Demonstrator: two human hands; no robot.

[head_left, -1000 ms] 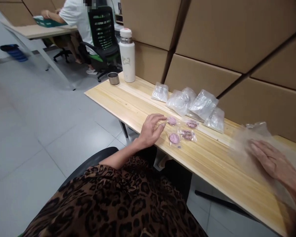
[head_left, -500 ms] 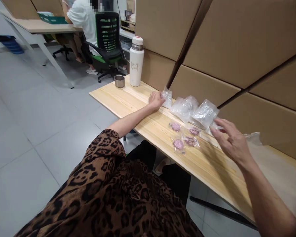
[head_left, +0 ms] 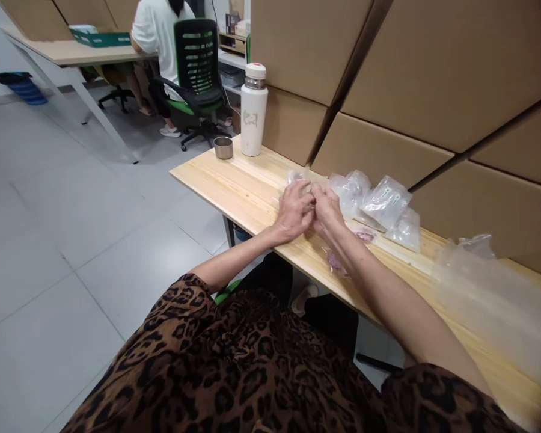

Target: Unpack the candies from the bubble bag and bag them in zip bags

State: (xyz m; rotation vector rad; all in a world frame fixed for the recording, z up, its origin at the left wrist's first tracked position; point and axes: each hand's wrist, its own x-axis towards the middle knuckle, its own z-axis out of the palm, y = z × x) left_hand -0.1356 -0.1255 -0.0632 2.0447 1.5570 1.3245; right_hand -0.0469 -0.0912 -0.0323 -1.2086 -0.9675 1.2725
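Observation:
My left hand [head_left: 294, 211] and my right hand [head_left: 327, 208] meet over the wooden table, fingers closed and bent. Both pinch at a small clear plastic bag [head_left: 297, 175], whose edge shows just past the left fingers. Most of what lies between the fingertips is hidden. Beneath and beside my right forearm are round pink pieces in clear wrappers; one wrapped pink piece [head_left: 365, 234] lies beyond the wrist and another wrapped pink piece [head_left: 336, 262] shows partly at the near side. Just right of my hands sit several puffy clear bags [head_left: 386, 201], some with small dark printed marks.
A white bottle [head_left: 253, 114] and a metal cup [head_left: 223, 148] stand at the table's [head_left: 207, 174] left end. Stacked cardboard boxes [head_left: 388, 138] wall the back. Translucent plastic sheeting [head_left: 491, 294] covers the right part. A person [head_left: 162, 42] sits at another table beyond.
My right hand has moved left from the puffy bags to join my left hand. The small bag has come toward me slightly, and my right forearm now covers some pink pieces.

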